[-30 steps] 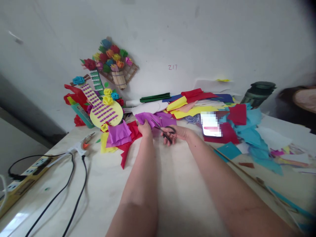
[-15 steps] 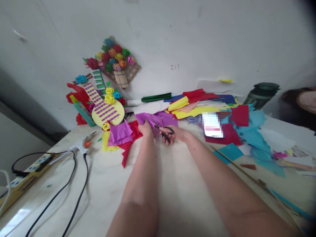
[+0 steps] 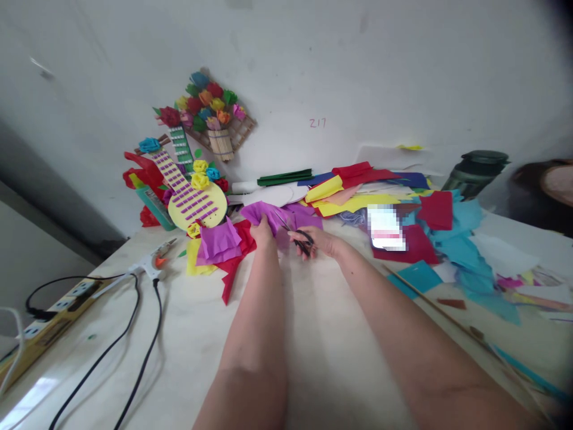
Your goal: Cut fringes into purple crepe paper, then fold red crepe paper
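Purple sheet (image 3: 299,214) was bunched across the middle of the bench (image 3: 188,346), thin, bright and creased, with the person's left hand (image 3: 263,232) clamped on its left part. The right hand (image 3: 319,240) was wrapped round the handles of one pair of black-handled scissors (image 3: 290,227), the blades up at the sheet; I couldn't tell how far they stood apart. To the left, a smaller purple stack (image 3: 219,242) rested over red paper (image 3: 229,276) and yellow paper (image 3: 194,260), its layers too close to count. I counted one glue gun (image 3: 150,263), two black cables (image 3: 154,334), one phone (image 3: 385,230) and one green tumbler (image 3: 477,174). One yellow guitar ornament (image 3: 197,209) carried three yellow flowers (image 3: 199,181) and two blue flowers (image 3: 149,144). The left hand's fingers were mostly hidden, the phone's screen was blurred into squares, and both forearms (image 3: 255,322) were cut off below
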Available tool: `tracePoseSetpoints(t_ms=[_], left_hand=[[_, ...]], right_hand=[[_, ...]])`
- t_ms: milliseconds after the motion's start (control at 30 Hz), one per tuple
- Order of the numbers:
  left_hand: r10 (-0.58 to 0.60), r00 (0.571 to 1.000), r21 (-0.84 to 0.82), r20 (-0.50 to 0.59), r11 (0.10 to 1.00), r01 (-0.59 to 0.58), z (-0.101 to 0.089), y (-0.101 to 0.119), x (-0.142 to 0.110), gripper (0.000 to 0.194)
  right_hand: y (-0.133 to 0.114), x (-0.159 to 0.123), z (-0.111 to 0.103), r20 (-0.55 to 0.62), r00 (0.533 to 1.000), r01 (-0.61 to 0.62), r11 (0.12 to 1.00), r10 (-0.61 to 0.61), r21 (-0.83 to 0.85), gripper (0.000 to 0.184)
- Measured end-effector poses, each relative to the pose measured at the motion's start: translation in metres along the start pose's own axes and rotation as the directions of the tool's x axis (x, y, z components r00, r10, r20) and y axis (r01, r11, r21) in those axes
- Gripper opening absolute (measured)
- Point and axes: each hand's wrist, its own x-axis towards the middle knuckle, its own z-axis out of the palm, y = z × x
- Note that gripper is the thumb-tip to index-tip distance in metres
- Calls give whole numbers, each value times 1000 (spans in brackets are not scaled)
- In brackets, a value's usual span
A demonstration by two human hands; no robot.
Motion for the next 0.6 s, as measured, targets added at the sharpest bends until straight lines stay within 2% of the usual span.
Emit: tracePoseSetpoints(t_ms=[100,200,433,600], left_hand=[[-62,998,-68,20,996,63,-1,10,-7,25],[-51,999,-75,-3,996,51,-2,16,-11,23],[98,993,128,-62,988,-89,-4,14,-2,22],[82,993,207,-84,976,-63,-5,9,3,24]], right_hand=[[1,0,-1,7,1000,-9,1000,9,16,44],[-1,0,0,5,1000,-13,1000,13,25,45],[-7,-1,6,-7,1000,-22,1000,22,-4,46],[-5,1,6,-24,1000,15,1000,-15,-2,46]])
